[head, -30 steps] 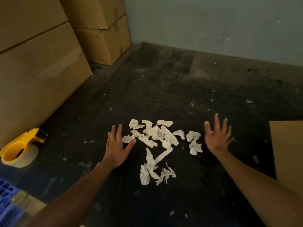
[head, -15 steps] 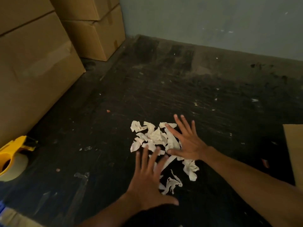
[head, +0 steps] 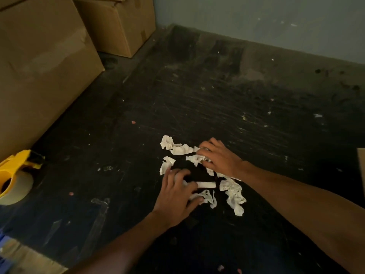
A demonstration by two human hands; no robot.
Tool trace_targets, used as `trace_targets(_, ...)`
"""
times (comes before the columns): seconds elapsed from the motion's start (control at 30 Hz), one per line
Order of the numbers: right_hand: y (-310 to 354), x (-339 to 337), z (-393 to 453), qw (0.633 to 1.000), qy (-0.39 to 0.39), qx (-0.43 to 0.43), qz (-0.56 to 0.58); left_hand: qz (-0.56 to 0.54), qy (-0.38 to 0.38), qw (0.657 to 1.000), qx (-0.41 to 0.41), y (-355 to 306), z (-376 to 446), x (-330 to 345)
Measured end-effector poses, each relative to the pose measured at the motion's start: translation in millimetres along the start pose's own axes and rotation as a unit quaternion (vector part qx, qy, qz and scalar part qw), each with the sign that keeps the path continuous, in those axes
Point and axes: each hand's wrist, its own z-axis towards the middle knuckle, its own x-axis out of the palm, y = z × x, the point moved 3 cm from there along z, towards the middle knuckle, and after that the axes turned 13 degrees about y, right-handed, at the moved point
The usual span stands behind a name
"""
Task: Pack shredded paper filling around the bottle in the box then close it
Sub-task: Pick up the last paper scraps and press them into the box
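Dim scuffed black floor (head: 197, 107) is bounded by grey-green wall (head: 256, 16); cardboard boxes (head: 39, 66) are stacked left.

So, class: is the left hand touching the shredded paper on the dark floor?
Touching. The head view shows the left hand lying on the shredded paper, fingers curled over white scraps, with no gap between them.

Dim, murky, soft wide-angle view

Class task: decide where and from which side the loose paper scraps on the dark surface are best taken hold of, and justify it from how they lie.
The paper scraps lie flat and scattered, with no single part to grip. Best is probably to come from above and rake inward from the outer edges, bunching them. The left hand works the near side and the right hand the far side, fingers curling onto pieces.
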Motion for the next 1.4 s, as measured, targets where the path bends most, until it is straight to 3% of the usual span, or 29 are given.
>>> trace_targets(0.13,-7,-24,-21,0.987,-0.033,0.064,0.143,0.041,0.002,0.997,-0.062,30,19,-21)
trace_targets(0.23,-4,-35,-46,0.984,-0.06,0.077,0.151,0.073,0.063,0.993,-0.072,49,38,-37)
trace_targets(0.43,30,13,-104,0.994,0.091,0.055,0.03,0.109,0.167,0.978,0.06,63,72,-35)
trace_targets(0.5,45,37,-118,0.993,0.1,0.055,-0.002,0.121,0.181,0.97,0.107,61,76,-32)
trace_targets(0.67,64,62,-124,0.995,0.037,0.087,0.021,0.102,0.112,0.967,0.206,39,66,-26)
trace_targets(0.8,70,64,-119,0.995,-0.04,0.086,0.021,0.08,0.051,0.966,0.239,19,60,-14)
trace_targets(0.97,75,68,-124,0.987,-0.112,0.11,0.024,0.011,0.048,0.977,0.207,14,62,-14)
trace_targets(1.27,96,67,-132,0.965,-0.128,0.209,0.09,-0.005,0.002,0.995,0.101,7,62,-17)
trace_targets(1.4,102,59,-144,0.926,-0.131,0.303,0.182,-0.075,0.019,0.996,0.046,7,56,-26)
